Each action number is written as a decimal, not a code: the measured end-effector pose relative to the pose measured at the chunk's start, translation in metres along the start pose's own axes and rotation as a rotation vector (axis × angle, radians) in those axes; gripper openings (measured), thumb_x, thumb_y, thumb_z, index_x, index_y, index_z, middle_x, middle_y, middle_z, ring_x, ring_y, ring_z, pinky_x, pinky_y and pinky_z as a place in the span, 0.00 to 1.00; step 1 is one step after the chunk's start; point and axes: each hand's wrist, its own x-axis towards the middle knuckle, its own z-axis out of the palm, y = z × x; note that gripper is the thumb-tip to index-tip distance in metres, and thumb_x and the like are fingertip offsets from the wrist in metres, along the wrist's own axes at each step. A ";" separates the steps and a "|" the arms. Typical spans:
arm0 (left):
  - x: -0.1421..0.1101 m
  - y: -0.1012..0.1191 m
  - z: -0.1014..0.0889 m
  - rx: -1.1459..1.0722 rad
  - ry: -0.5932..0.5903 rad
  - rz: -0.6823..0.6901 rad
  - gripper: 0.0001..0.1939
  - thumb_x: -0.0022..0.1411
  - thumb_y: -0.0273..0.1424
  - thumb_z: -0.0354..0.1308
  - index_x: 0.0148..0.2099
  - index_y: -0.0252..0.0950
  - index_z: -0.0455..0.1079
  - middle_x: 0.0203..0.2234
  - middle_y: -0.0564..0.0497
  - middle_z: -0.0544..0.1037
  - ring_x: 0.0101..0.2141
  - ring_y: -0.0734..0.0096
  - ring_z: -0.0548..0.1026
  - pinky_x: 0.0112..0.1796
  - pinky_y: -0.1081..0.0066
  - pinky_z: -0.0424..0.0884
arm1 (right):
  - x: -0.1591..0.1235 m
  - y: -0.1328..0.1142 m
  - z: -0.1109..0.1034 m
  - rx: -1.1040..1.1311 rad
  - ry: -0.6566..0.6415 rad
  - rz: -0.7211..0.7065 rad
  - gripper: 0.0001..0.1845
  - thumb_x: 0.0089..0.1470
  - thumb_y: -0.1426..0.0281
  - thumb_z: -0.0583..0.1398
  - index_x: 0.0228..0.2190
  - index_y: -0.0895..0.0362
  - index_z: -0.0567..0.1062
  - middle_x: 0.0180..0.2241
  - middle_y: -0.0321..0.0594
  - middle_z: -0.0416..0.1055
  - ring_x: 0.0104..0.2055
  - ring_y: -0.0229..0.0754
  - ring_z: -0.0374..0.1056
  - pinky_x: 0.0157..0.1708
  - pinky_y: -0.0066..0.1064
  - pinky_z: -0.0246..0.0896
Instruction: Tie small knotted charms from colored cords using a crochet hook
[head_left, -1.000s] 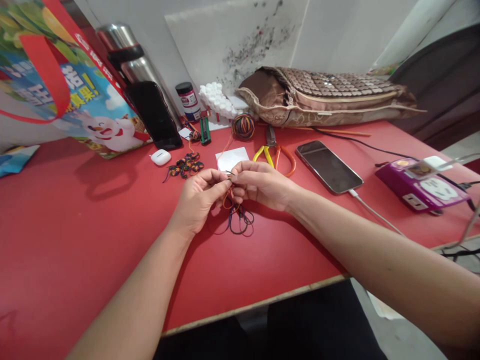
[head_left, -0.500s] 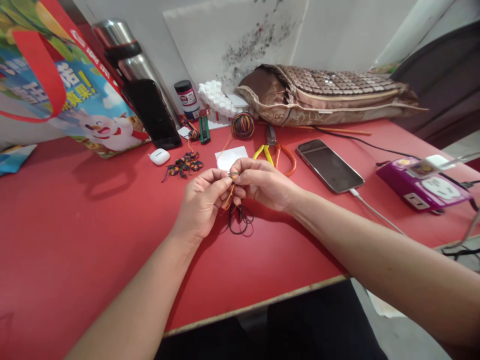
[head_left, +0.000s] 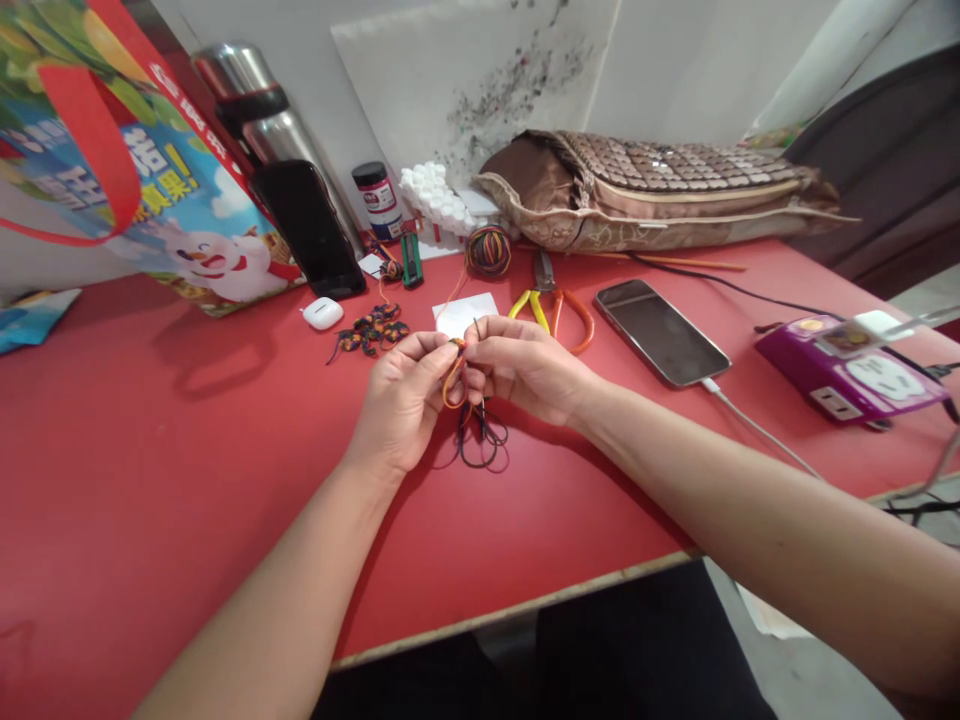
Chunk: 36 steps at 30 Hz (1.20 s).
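The left hand point(head_left: 405, 398) and right hand point(head_left: 525, 368) were close together above the middle of the desk point(head_left: 420, 560), fingertips pinched on a multicoloured cord point(head_left: 457, 345). Dark loops point(head_left: 478, 466) trailed below them on the side toward the front edge; whether these touched the surface, I could not tell. A white card point(head_left: 465, 310) lay just beyond the hands, and a cord ball point(head_left: 488, 251) and pliers point(head_left: 545, 275) sat nearer the back edge.
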 end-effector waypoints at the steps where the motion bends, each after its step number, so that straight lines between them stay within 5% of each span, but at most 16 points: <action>1: 0.000 0.000 0.000 0.003 0.002 0.001 0.10 0.52 0.27 0.73 0.34 0.34 0.75 0.22 0.54 0.77 0.21 0.78 0.73 0.23 0.78 0.72 | 0.000 0.000 0.000 -0.007 0.005 0.003 0.09 0.51 0.73 0.70 0.30 0.58 0.73 0.21 0.31 0.72 0.23 0.33 0.70 0.28 0.26 0.71; 16: -0.002 0.006 0.001 0.080 0.008 -0.002 0.16 0.48 0.31 0.79 0.31 0.33 0.75 0.19 0.57 0.71 0.19 0.81 0.66 0.21 0.79 0.66 | 0.001 0.004 -0.003 -0.051 -0.075 -0.017 0.12 0.51 0.72 0.71 0.30 0.58 0.72 0.20 0.30 0.69 0.23 0.32 0.66 0.27 0.27 0.68; 23: -0.005 0.001 0.003 0.031 -0.053 -0.048 0.19 0.49 0.37 0.80 0.33 0.34 0.75 0.20 0.56 0.72 0.21 0.76 0.72 0.25 0.74 0.73 | 0.001 0.005 -0.001 -0.097 -0.066 -0.056 0.10 0.50 0.73 0.69 0.29 0.57 0.72 0.20 0.29 0.68 0.21 0.31 0.63 0.25 0.27 0.67; 36: 0.000 -0.004 -0.001 -0.088 -0.044 -0.082 0.15 0.49 0.32 0.80 0.31 0.30 0.77 0.20 0.55 0.70 0.22 0.77 0.68 0.26 0.75 0.75 | 0.002 0.005 -0.002 -0.091 -0.085 -0.082 0.07 0.48 0.74 0.67 0.29 0.58 0.73 0.21 0.29 0.71 0.20 0.30 0.62 0.25 0.26 0.69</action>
